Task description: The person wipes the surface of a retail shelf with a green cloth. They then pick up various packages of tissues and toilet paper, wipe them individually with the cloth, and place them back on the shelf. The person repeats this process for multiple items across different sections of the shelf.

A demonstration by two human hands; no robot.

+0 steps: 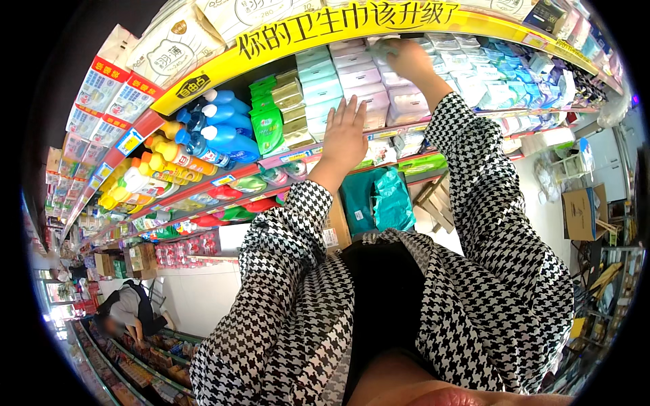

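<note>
My left hand point(345, 132) lies with its fingers apart against the front of stacked pink soft packs point(363, 78) and mint-green packs point(317, 83); it holds nothing. Farther back on the same shelf, my right hand point(410, 60) reaches over the tops of the packs. A pale grey-green item point(380, 49) shows blurred at its fingers, and whether they grip it I cannot tell. Pale pink packs point(408, 105) stand below my right wrist. Gold packs point(294, 122) and green pouches point(267, 124) are to the left of my left hand.
A yellow shelf strip point(350, 25) with writing arches above. Blue bottles point(231, 144) fill the shelf's left side. Below are a crumpled teal bag point(393, 198) and a wooden stool point(436, 205). A cardboard box point(584, 213) sits at right. Another person point(127, 309) bends over shelves at lower left.
</note>
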